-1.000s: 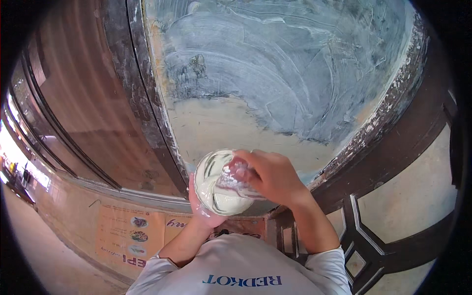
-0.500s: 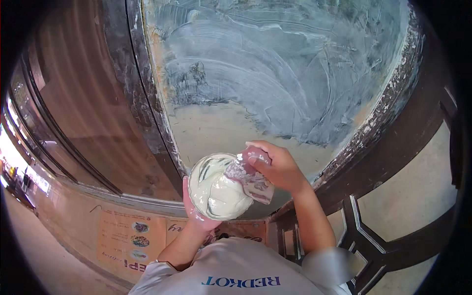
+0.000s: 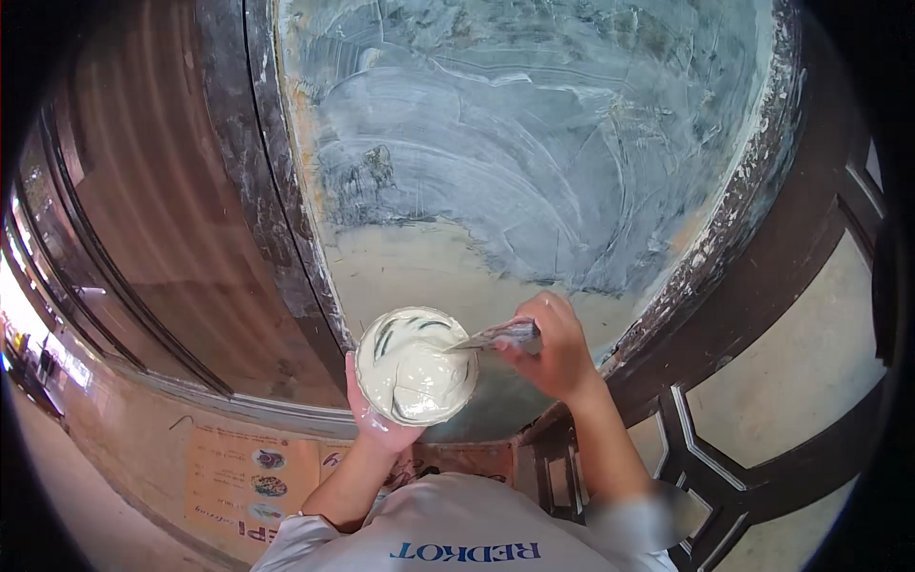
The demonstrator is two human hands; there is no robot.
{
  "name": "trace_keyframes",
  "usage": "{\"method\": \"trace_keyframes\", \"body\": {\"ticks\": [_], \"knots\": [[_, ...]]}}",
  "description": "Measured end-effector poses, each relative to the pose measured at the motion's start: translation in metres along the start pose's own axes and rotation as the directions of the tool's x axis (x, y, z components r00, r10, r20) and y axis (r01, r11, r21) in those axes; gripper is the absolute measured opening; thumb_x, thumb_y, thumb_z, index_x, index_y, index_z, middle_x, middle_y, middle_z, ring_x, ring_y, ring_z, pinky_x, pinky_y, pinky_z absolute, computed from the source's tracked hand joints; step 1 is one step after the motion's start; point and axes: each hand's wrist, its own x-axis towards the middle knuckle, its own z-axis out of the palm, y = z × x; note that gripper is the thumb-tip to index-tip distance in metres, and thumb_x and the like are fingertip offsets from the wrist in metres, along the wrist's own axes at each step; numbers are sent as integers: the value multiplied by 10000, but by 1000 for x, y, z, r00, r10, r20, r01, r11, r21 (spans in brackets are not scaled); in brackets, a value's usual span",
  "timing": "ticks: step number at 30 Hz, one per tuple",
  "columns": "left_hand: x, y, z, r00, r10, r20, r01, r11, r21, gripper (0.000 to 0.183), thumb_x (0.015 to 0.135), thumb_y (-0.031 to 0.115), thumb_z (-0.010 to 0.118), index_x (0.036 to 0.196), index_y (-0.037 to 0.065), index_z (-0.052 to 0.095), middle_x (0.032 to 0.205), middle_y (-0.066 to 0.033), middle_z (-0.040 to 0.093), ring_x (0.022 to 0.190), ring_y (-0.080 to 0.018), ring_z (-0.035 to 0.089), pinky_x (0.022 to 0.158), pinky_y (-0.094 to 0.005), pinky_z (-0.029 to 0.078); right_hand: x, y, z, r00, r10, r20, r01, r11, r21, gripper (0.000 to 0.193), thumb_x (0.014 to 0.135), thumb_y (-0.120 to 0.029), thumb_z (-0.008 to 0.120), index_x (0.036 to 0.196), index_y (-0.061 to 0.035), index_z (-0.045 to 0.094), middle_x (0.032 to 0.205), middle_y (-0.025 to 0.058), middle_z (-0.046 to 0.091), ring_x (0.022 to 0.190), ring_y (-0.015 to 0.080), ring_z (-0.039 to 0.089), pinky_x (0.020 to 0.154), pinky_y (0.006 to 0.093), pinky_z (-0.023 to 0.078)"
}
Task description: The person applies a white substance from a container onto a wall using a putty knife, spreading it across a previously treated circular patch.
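Note:
My left hand (image 3: 380,421) cups a round bowl (image 3: 416,420) from its left and underside, with pale smears on the skin. Thick creamy white paste (image 3: 431,379) fills the bowl, with dark streaks showing along its upper part. In my right hand (image 3: 560,351) is a paste-coated scraper (image 3: 510,333), pinched between thumb and fingers and turned nearly edge-on. Its tip reaches the paste at the bowl's right side. Beyond the hands stands a wall panel (image 3: 457,153), smeared blue-grey with curved strokes over most of its surface and beige (image 3: 405,262) along its lower part.
A dark, paint-flecked frame post (image 3: 272,191) borders the panel on the left, beside brown glazed doors (image 3: 162,181). To the right runs a dark wooden frame (image 3: 772,238) with light inset panels (image 3: 791,353). An orange printed sheet (image 3: 224,481) lies low at the left.
My right hand has turned the scraper from broad face to nearly edge-on and shifted slightly right and down. The bowl has moved a little left and down.

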Motion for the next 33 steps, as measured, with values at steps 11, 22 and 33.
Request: {"method": "trace_keyframes", "body": {"ticks": [11,22,33], "knots": [[-7,19,20,995,5,97,2,997,-77,767,921,662,385,1511,174,333,1557,-136,318,1409,-404,324,1121,-658,254,0,13,-36,985,-169,40,172,920,-353,305,650,-265,803,799,-100,593,793,67,546,780,295,564,683,395,441],[-16,26,7,989,28,148,6,974,-227,789,909,692,358,1510,181,332,1557,-139,318,1400,-405,340,1120,-651,259,150,-48,-106,965,-100,-244,21,952,-307,426,735,-312,789,1033,-67,608,898,125,664,799,307,653,713,381,512],[-40,57,-14,992,128,-8,-128,992,17,838,879,728,374,1510,178,327,1551,-141,326,1401,-402,338,1109,-665,261,346,-91,-119,838,-334,-432,256,939,-228,604,778,-527,737,1114,-46,597,999,163,706,915,301,691,768,381,529]]}}
